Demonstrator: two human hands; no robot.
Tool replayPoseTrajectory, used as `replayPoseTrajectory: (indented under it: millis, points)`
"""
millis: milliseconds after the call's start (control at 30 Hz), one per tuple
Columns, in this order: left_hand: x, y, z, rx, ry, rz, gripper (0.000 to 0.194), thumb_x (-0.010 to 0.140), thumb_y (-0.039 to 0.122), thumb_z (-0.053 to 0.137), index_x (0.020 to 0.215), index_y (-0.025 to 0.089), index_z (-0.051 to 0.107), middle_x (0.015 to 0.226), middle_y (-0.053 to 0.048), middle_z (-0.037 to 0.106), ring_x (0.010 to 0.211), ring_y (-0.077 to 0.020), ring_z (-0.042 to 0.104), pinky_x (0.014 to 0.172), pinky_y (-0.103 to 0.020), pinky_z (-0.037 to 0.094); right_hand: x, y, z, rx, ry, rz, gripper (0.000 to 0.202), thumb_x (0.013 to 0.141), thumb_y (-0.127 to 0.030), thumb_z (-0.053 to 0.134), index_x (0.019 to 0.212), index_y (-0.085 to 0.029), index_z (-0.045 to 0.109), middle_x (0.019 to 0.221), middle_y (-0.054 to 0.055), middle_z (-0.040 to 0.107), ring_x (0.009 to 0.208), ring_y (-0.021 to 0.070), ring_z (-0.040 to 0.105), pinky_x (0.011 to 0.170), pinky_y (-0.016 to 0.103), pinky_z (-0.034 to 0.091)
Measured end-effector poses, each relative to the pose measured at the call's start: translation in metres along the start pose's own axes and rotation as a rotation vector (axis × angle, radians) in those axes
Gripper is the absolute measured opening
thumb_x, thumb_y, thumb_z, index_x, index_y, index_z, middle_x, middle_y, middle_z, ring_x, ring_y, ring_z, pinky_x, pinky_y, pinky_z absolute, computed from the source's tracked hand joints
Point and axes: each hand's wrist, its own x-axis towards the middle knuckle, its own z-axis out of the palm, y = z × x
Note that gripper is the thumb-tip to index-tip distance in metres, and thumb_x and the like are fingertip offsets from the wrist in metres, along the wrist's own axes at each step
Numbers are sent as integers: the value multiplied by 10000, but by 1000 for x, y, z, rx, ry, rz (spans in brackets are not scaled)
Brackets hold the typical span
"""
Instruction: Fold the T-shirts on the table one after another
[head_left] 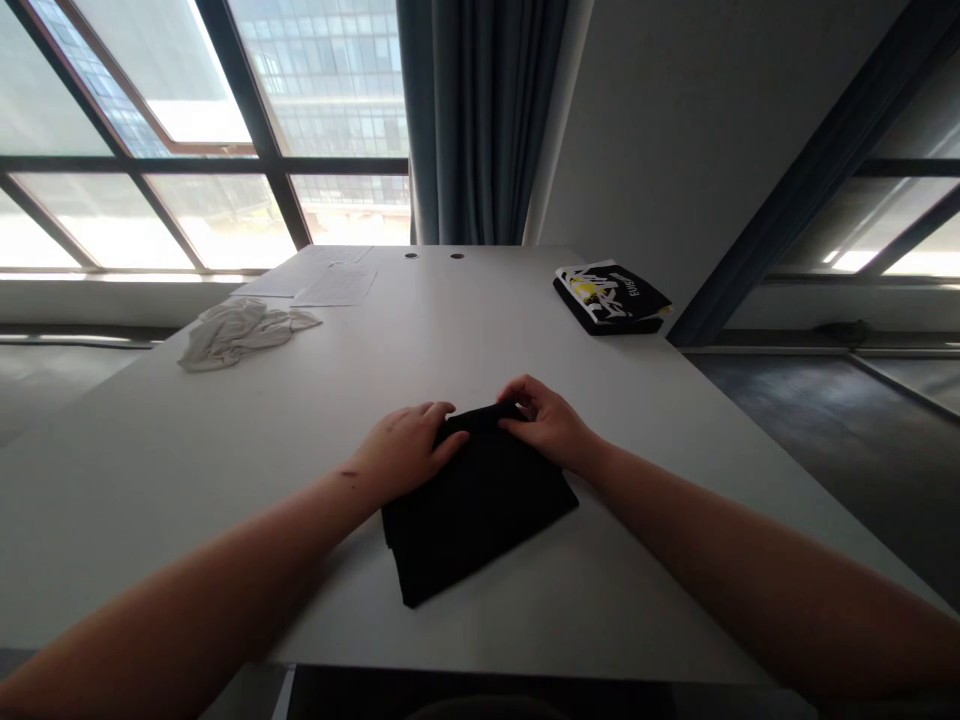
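Note:
A flat piece of folded black cloth (480, 510) lies on the white table in front of me, its near corner pointing toward the table's front edge. What kind of garment or cloth it is cannot be made out. My left hand (409, 450) grips its far left edge, thumb on top and fingers at the outer side. At the far right corner, my right hand (547, 425) pinches the cloth between thumb and curled fingers. The far edge between both hands looks slightly raised or rolled over.
A crumpled white cloth (240, 333) lies at the left, with sheets of paper (334, 285) behind it. At the back right sits a black item with a printed black, white and yellow package (611, 293) on top. The white table (442, 340) reaches toward a blue curtain (480, 130).

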Motion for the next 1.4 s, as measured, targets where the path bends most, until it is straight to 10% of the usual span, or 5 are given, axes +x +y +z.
replayPoseTrajectory:
  millis: [400,767,933,1100,1400]
  points:
    - [16,-27,8,-366,-195,32,444,1006,602,427,1000,232,672,968,-63,741,894,-256,680,813,-376,521,2,-1,-16,418,-244,273,755,854,-395,744,1489,-348,340,1311,80,647,894,153,708,685,243,561]
    - [17,-30,22,-1018,-176,-123,473,830,605,740,1052,204,621,947,-22,712,843,-190,673,744,-314,552,0,-14,-27,1,-532,96,267,877,-376,726,1073,-197,753,1112,32,739,1074,202,680,1022,343,512]
    - [17,-29,21,-1367,-494,-107,615,777,483,858,1270,204,618,1228,-86,715,1066,-232,692,955,-383,550,4,-25,-40,-81,-628,105,296,870,-337,714,1127,-208,780,1138,25,760,1092,205,689,1016,330,507]
    - [13,-27,18,-1285,-677,-54,509,835,487,824,1222,188,685,1166,-60,732,1032,-210,680,960,-358,526,9,-46,-75,-205,-725,145,346,881,-373,718,1178,-211,790,1161,39,762,1107,206,687,1021,314,489]
    - [9,-14,17,-832,-542,59,285,956,364,622,1183,207,693,957,-28,768,700,-144,684,682,-269,542,58,-112,-159,-503,-680,185,333,851,-431,773,1127,-251,821,1161,28,756,1109,229,698,995,337,531]
